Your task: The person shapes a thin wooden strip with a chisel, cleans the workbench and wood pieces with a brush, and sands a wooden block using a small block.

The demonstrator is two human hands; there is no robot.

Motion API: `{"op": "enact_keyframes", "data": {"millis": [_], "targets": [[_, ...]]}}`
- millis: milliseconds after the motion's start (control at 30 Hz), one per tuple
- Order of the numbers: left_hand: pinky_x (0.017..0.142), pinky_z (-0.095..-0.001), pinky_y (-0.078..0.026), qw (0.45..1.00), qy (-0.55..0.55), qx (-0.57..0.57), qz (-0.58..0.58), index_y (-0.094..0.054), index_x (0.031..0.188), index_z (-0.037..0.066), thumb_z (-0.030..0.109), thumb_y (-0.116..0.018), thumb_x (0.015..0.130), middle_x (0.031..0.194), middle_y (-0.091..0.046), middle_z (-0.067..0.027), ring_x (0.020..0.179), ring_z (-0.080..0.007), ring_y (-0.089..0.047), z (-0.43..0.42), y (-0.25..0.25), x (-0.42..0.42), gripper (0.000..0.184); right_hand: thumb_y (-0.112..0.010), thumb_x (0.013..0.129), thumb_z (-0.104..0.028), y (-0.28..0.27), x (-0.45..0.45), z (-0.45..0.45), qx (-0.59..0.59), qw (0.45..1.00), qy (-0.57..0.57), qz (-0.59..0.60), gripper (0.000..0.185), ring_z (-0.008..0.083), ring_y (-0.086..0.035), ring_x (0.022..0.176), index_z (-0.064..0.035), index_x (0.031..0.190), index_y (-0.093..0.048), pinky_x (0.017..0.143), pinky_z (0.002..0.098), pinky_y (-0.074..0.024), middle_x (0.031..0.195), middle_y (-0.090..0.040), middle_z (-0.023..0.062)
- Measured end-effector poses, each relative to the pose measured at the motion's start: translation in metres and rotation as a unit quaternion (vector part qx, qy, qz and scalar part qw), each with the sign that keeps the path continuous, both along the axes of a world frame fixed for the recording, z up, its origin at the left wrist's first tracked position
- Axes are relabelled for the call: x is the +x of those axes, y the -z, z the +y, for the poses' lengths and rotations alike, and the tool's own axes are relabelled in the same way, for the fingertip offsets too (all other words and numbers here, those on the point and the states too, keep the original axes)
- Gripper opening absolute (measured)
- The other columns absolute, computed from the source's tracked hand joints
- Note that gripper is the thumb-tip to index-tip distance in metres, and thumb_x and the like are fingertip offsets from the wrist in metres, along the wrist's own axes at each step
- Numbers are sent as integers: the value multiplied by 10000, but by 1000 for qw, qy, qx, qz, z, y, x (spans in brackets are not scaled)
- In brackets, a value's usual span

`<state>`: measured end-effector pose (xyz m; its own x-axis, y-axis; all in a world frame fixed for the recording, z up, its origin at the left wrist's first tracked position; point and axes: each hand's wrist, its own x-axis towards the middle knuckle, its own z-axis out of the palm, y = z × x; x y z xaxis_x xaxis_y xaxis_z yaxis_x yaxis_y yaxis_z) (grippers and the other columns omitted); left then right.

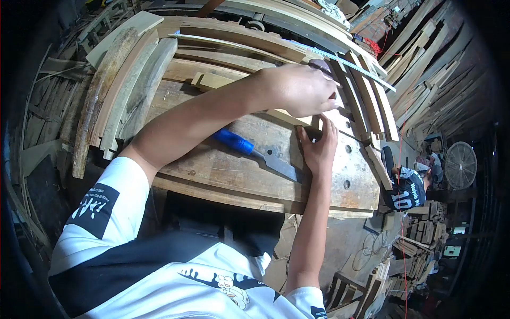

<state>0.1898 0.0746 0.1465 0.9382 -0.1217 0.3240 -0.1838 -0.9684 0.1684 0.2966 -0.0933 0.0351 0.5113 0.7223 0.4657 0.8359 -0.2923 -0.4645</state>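
My left hand (305, 89) reaches across the workbench (212, 178), its fingers closed round a tool with a dark rounded end (320, 65). The fist hides the rest of that tool, so its kind is unclear. Just below, my right hand (321, 146) grips the end of a pale wooden strip (284, 116) between thumb and fingers, holding it against the bench top. My left forearm covers part of the wood behind it. A chisel (234, 141) with a blue handle and flat metal blade lies on the bench, its blade pointing toward my right wrist.
Wooden boards (143, 80) are laid along the bench's left side, with more strips (361, 90) at the right. A measuring tape (345, 63) stretches across the far edge. Beyond the bench, a person (406, 189) is near a large fan (460, 165) and stacked timber (425, 231).
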Motion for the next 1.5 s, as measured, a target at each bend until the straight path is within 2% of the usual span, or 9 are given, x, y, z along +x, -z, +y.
{"op": "enact_keyframes", "data": {"millis": [100,300,433,633,833,1000,1167,1367,1500], "targets": [[779,-482,-554,994,-41,-40,89,-616,1054,-67,288,-449,1060,1021,-617,-232,948,-388,-660,-9,-16,-7,392,-813,779,-182,1,0,0,-2,1000,2,0,550,371,-533,1123,-20,1248,-575,978,461,-451,1161,-612,179],[794,-479,-530,982,93,-154,-56,-590,1077,-84,385,-440,1061,905,-626,-267,931,-415,-654,-18,-4,12,493,-798,754,-130,-3,-1,0,5,1000,-3,-8,474,397,-549,1090,1,1161,-592,957,464,-451,1115,-621,199],[815,-469,-515,954,89,-284,32,-564,1168,-101,454,-418,1058,909,-622,-271,939,-414,-653,-23,-14,5,584,-780,736,-94,-3,-1,-2,4,1000,-3,7,410,403,-558,1070,5,1095,-607,943,462,-451,1076,-625,204],[838,-453,-515,975,84,-205,-25,-577,1137,-79,444,-435,1054,933,-639,-275,907,-412,-649,-14,-10,5,548,-815,759,-171,-4,-1,1,-5,1000,0,13,531,389,-525,1118,-14,1211,-583,993,467,-435,1169,-607,184],[814,-460,-512,988,-11,-136,65,-623,1059,-62,420,-456,1051,898,-653,-248,883,-411,-647,-2,-15,2,511,-819,771,-192,2,2,1,13,1000,-7,-2,555,379,-529,1126,-24,1244,-582,987,463,-444,1186,-610,181],[764,-440,-517,982,58,-182,1,-618,1006,-78,453,-449,1051,819,-635,-223,792,-380,-642,-15,-14,3,559,-795,766,-129,-1,-2,1,18,1000,-6,-16,429,392,-558,1049,-1,1129,-607,925,467,-453,1071,-627,197],[787,-449,-511,965,93,-244,-13,-599,1014,-82,495,-410,1054,848,-629,-230,845,-401,-637,-22,-9,8,609,-754,711,-51,5,6,-1,23,1000,-17,11,338,380,-559,975,14,1011,-613,864,466,-468,979,-605,192],[766,-477,-529,991,79,-97,-55,-614,1001,-63,410,-451,1052,822,-645,-229,826,-412,-659,-7,-8,2,503,-811,770,-140,2,1,2,32,999,-8,-20,466,388,-562,1083,-3,1162,-598,946,467,-450,1109,-633,196],[707,-467,-542,994,-18,-93,59,-653,897,-61,363,-490,1043,774,-651,-217,772,-388,-676,-6,-20,-5,476,-804,785,-187,1,3,-1,6,1000,-12,2,537,376,-522,1148,-17,1243,-580,1013,467,-434,1198,-611,179]]}}
